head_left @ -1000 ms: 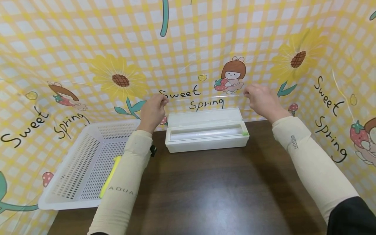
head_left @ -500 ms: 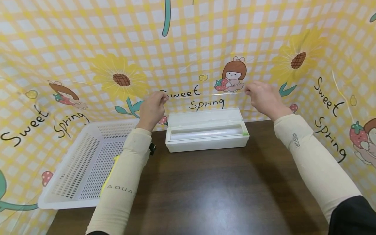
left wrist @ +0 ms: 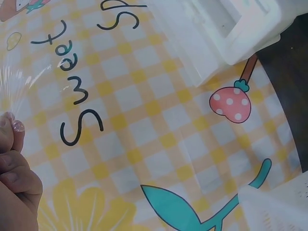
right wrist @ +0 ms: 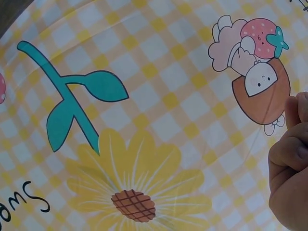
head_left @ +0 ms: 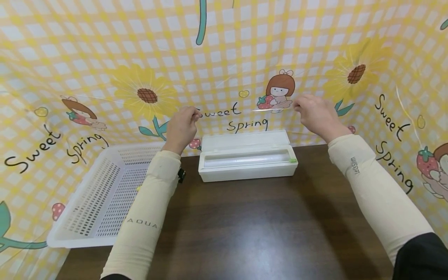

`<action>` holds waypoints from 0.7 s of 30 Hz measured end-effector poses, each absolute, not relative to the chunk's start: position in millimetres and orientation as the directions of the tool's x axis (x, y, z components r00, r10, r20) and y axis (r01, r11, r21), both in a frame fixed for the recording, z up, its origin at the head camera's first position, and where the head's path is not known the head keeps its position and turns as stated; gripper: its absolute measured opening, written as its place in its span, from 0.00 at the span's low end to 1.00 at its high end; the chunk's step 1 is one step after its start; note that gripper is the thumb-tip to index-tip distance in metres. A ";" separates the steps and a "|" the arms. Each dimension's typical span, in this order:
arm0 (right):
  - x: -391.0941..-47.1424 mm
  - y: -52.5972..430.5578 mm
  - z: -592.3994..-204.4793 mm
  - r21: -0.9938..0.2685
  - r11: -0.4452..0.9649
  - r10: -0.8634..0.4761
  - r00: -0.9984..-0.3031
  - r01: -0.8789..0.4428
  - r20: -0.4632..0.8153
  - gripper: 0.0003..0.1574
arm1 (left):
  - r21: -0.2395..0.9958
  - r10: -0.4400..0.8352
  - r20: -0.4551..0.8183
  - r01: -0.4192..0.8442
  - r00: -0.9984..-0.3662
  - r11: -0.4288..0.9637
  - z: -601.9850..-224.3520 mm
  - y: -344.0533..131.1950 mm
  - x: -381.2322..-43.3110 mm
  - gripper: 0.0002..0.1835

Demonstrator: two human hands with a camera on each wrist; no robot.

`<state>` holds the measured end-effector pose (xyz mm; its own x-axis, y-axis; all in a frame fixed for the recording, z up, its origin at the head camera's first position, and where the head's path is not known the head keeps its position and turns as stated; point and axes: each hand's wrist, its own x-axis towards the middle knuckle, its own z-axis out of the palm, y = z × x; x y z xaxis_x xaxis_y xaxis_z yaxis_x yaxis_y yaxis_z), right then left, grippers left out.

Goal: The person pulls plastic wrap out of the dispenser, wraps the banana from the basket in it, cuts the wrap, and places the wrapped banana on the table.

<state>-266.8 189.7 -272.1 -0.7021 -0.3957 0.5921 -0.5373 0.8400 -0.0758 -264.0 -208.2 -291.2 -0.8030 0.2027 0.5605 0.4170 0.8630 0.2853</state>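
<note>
My left hand (head_left: 181, 130) pinches the edge of a clear sheet of cling film (left wrist: 10, 94), which creases and gleams at the thumb and finger in the left wrist view. Level with it on the right, my right hand (head_left: 316, 116) has thumb and fingers pinched on the film's other side, where a bright streak runs to the fingertips. Below and between both hands stands a white cling film dispenser (head_left: 248, 174), its lid (head_left: 245, 141) tipped back. Inside lies a film roll (head_left: 246, 160), with a small green slider (head_left: 293, 160) at the right end.
A white perforated basket (head_left: 80, 194) stands at left, partly behind my left sleeve. A yellow thing (head_left: 138, 188) in it is mostly hidden by that sleeve. Checked printed sheeting (head_left: 224, 54) hangs behind and beside the dark wooden table (head_left: 245, 217).
Both hands stay raised and pinched, having risen slightly. My left sleeve now covers more of the yellow thing in the basket. The dispenser stays in place.
</note>
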 end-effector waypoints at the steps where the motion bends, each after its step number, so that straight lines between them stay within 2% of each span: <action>1: -266.8 190.1 -271.7 -0.077 0.841 -0.394 -0.704 -0.536 0.591 0.05 | 0.287 0.201 0.558 0.414 -0.805 0.864 -290.7 -208.0 -263.7 0.09; 10: -266.2 190.9 -267.2 -0.067 0.815 -0.411 -0.656 -0.575 0.632 0.03 | 0.300 0.185 0.567 0.410 -0.803 0.861 -285.4 -206.6 -264.6 0.10; 21: -269.3 191.0 -260.6 -0.081 0.809 -0.408 -0.656 -0.582 0.635 0.03 | 0.315 0.170 0.580 0.412 -0.797 0.855 -278.6 -205.7 -266.6 0.09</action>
